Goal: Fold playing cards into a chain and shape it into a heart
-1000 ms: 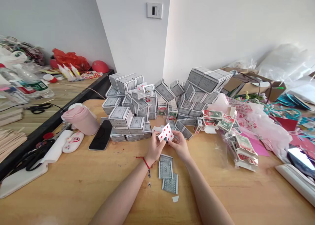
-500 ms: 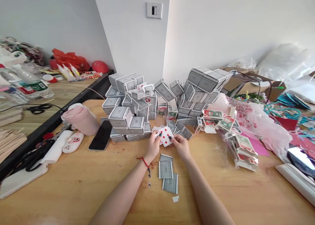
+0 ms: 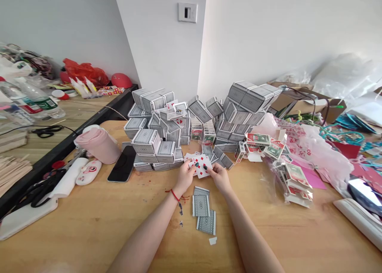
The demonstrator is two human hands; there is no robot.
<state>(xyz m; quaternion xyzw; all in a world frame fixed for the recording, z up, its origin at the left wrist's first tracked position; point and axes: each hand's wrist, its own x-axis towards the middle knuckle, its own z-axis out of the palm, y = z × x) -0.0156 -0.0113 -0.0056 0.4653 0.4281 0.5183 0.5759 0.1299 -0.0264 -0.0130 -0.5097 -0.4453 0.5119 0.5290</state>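
Note:
My left hand and my right hand both pinch a small fan of red-pip playing cards face up, just above the wooden table. A red string is tied round my left wrist. Under my forearms lie three face-down cards with grey patterned backs and a small white scrap. Right behind my hands rises a big heap of grey-backed card boxes.
A black phone, a pink cup on its side, a white case and black scissors lie to the left. A clear bag of green-and-red card packs and pink plastic sit to the right. Water bottles stand far left.
The held cards have tipped flatter and dropped slightly toward the table, and spread into a wider fan between both hands. Nothing else has moved.

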